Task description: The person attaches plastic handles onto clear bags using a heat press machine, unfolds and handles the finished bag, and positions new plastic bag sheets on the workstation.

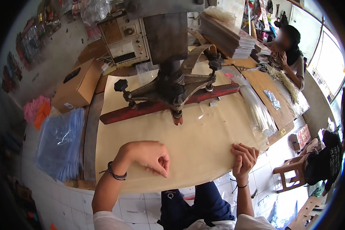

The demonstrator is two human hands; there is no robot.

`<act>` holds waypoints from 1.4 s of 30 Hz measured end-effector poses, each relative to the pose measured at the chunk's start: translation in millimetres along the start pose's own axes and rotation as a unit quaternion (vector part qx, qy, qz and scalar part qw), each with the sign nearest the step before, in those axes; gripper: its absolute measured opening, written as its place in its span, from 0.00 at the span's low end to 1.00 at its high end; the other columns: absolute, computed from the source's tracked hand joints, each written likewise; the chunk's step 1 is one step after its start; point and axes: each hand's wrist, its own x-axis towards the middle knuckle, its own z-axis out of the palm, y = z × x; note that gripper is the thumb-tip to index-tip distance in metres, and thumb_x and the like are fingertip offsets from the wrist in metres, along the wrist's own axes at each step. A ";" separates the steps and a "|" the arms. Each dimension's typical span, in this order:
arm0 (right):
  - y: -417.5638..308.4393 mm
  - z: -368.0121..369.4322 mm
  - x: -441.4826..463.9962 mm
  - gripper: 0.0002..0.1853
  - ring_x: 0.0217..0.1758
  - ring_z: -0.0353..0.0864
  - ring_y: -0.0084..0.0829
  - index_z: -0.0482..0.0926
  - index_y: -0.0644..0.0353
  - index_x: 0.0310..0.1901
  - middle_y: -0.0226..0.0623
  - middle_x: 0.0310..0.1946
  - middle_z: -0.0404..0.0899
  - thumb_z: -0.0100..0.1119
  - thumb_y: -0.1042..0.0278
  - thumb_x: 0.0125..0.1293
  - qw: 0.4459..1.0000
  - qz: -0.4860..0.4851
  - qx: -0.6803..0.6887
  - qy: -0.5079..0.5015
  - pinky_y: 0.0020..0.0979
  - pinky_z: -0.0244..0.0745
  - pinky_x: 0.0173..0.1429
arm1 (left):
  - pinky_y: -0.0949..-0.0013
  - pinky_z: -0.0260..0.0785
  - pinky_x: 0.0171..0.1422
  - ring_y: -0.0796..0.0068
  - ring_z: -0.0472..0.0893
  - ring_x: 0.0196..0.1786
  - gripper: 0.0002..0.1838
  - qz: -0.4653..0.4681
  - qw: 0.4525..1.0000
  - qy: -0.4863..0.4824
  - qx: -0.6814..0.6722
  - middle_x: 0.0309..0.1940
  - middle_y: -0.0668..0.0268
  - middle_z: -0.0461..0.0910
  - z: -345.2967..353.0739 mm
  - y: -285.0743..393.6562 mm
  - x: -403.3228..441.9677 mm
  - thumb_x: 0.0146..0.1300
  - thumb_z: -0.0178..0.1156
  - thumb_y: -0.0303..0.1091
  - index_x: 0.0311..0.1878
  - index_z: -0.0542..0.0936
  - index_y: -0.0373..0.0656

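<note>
My left hand [153,157] is over the front left part of a tan sheet [188,145] covering the worktable. Its fingers are curled down and pinched together; whatever lies between them is hidden. At the sheet's front right edge, my right hand [244,159] has its fingers bent and its thumb tucked against them. I cannot make out what it grips. Beyond both hands stands a press with a long dark red bar [142,106], held by a metal bracket with black knobs. Small metal pieces [214,102] lie behind the bar's right half.
Blue plastic sheets [61,142] are stacked at the left, near a cardboard box [79,86]. Clear plastic sleeves [258,111] lie along the right side. A control box [125,38] stands behind. Another person [291,53] sits at the back right; a stool [289,172] stands at right.
</note>
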 end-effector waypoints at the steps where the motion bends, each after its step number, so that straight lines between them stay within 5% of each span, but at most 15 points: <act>1: 0.3 -0.1 -1.3 0.16 0.44 0.87 0.35 0.86 0.56 0.30 0.32 0.38 0.90 0.51 0.62 0.72 1.000 0.001 -0.001 0.003 0.35 0.67 0.56 | 0.77 0.71 0.29 0.81 0.83 0.27 0.13 0.022 0.998 0.020 0.047 0.27 0.67 0.87 0.4 1.2 -1.6 0.62 0.73 0.42 0.38 0.89 0.41; 6: 0.9 -2.6 -4.0 0.20 0.48 0.87 0.38 0.86 0.59 0.31 0.36 0.39 0.90 0.47 0.60 0.75 1.000 0.007 0.007 -0.017 0.38 0.65 0.58 | 0.75 0.74 0.30 0.80 0.82 0.27 0.13 0.081 0.986 0.070 0.126 0.26 0.67 0.86 2.0 -5.4 -6.5 0.61 0.74 0.43 0.36 0.89 0.41; 9: 0.3 -3.0 -3.0 0.20 0.48 0.87 0.38 0.86 0.59 0.31 0.36 0.39 0.90 0.47 0.61 0.75 1.000 0.003 0.006 -0.022 0.38 0.66 0.58 | 0.74 0.74 0.31 0.81 0.82 0.27 0.14 -0.057 0.996 0.038 0.050 0.27 0.67 0.87 -4.7 -4.0 -14.4 0.59 0.75 0.43 0.34 0.88 0.40; 18: 2.8 -2.2 -3.7 0.14 0.46 0.87 0.34 0.87 0.55 0.31 0.31 0.39 0.90 0.53 0.63 0.71 1.000 -0.005 -0.002 -0.008 0.35 0.67 0.56 | 0.75 0.74 0.32 0.81 0.83 0.26 0.15 -0.108 0.991 0.053 0.061 0.27 0.67 0.88 -9.2 -6.4 -19.2 0.56 0.76 0.43 0.32 0.87 0.41; 29: 2.5 -1.7 -6.5 0.21 0.49 0.86 0.38 0.86 0.59 0.32 0.37 0.40 0.90 0.46 0.59 0.76 1.000 0.004 -0.002 -0.025 0.38 0.65 0.59 | 0.74 0.74 0.31 0.80 0.82 0.25 0.15 -0.103 0.992 0.053 0.047 0.26 0.67 0.88 -9.2 -8.6 -17.7 0.54 0.77 0.42 0.31 0.87 0.40; 42: 0.6 0.2 -4.3 0.17 0.46 0.87 0.36 0.87 0.56 0.31 0.32 0.38 0.90 0.51 0.62 0.72 1.000 -0.001 -0.003 0.000 0.36 0.66 0.57 | 0.74 0.73 0.30 0.81 0.82 0.25 0.15 -0.104 0.991 0.058 0.053 0.26 0.67 0.88 -8.6 -6.3 -17.9 0.54 0.78 0.43 0.31 0.87 0.40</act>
